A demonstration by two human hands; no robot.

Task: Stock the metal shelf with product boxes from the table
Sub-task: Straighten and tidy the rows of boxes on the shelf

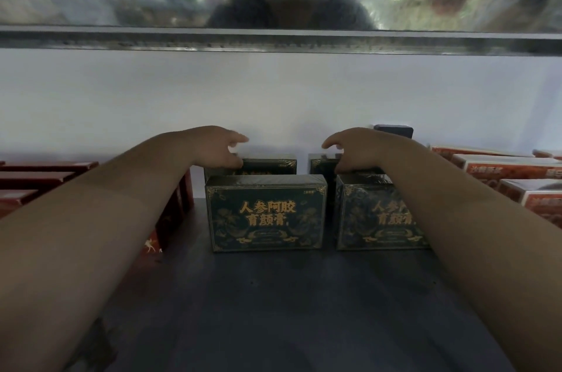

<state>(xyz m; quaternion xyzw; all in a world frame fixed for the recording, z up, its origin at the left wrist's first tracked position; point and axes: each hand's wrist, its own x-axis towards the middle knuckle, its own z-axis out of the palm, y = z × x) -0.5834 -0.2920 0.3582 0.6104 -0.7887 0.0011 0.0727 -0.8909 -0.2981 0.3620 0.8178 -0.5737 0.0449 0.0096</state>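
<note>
Two dark green product boxes with gold lettering stand side by side on the metal shelf [273,295]: the front left box [264,213] and the front right box [374,216]. Behind each stands another green box, the rear left [270,165] and the rear right [320,164]. My left hand [217,146] reaches over the rear left box, thumb against its front, forefinger raised above its top. My right hand [354,149] mirrors it at the rear right box, thumb low on the box, fingers spread above it. My right forearm covers part of the front right box.
Red boxes [45,177] are lined up at the left of the shelf, and red-and-white boxes [501,169] are stacked at the right. A dark box [393,129] stands at the back right against the white wall. The shelf above [273,40] hangs low overhead.
</note>
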